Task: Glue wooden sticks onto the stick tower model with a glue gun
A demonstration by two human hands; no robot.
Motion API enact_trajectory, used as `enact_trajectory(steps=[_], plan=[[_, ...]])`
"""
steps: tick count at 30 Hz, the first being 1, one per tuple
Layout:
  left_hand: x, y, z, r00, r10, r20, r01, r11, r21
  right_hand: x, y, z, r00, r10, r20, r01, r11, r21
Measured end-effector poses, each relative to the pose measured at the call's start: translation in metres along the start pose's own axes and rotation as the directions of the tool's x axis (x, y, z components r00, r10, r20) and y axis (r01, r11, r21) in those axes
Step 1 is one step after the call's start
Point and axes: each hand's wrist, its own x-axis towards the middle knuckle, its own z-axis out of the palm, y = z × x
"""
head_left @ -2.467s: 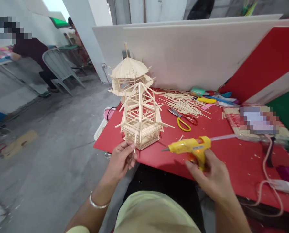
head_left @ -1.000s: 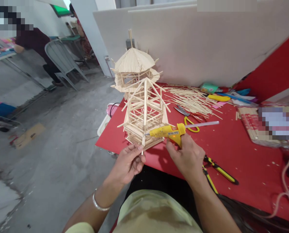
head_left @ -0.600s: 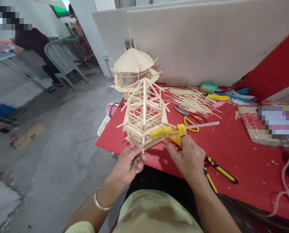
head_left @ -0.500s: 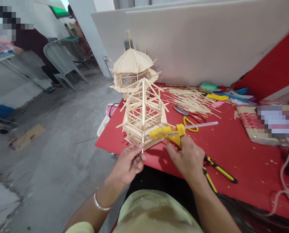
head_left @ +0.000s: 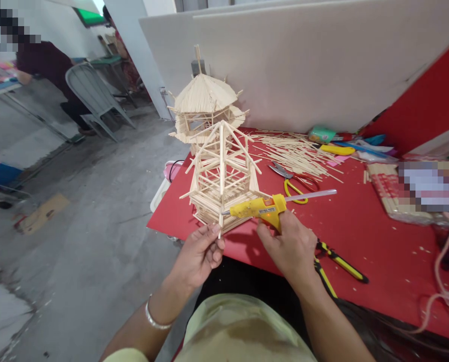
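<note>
Scissors (head_left: 288,176), loose sticks (head_left: 298,156) behind glue gun (head_left: 252,207), which hides part of tower (head_left: 222,166). Pliers (head_left: 344,265) near right hand (head_left: 294,244), fingers wrapped around glue gun. Left hand (head_left: 202,251) pinches thin stick (head_left: 220,219) before tower, near edge of red counter (head_left: 378,241). Grey floor (head_left: 107,191), chair (head_left: 91,83).

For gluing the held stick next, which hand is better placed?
Probably the right hand: it holds the glue gun, nozzle at the stick; the left hand pinches that stick's lower end.
</note>
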Motion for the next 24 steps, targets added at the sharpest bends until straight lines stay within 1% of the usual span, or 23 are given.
enact_trajectory(steps=[4,9,13,17,19,20,22,24], plan=[[-0.001,0.001,0.000,1.000,-0.016,-0.008,0.016,1.000,0.010,-0.001,-0.003,-0.001,0.999,0.033,0.007,-0.033,0.999,0.009],[-0.001,0.005,0.001,1.000,0.007,0.003,-0.007,1.000,0.024,-0.003,-0.007,0.000,0.998,0.054,0.025,-0.056,0.996,0.075],[-0.002,0.009,0.002,1.000,-0.022,-0.004,0.022,1.000,0.005,-0.006,-0.007,-0.001,0.996,0.067,0.053,-0.072,0.993,0.097],[-0.004,0.010,0.003,0.999,-0.040,0.009,0.040,0.999,-0.010,-0.006,-0.003,-0.004,0.993,0.106,0.046,-0.111,0.985,0.132],[-0.006,0.010,0.002,0.999,-0.040,0.008,0.040,0.999,-0.008,-0.006,-0.001,-0.006,0.981,0.159,0.110,-0.179,0.962,0.206],[-0.006,0.010,0.003,0.999,-0.041,0.004,0.041,0.999,-0.006,-0.006,-0.001,-0.006,0.967,0.185,0.174,-0.226,0.940,0.257],[-0.007,0.009,0.003,0.999,-0.045,-0.016,0.045,0.999,0.007,-0.006,-0.001,-0.009,0.919,0.213,0.331,-0.332,0.872,0.360],[-0.007,0.009,0.004,0.997,-0.057,-0.048,0.058,0.998,0.021,-0.007,-0.002,-0.012,0.872,0.210,0.441,-0.411,0.804,0.430]])
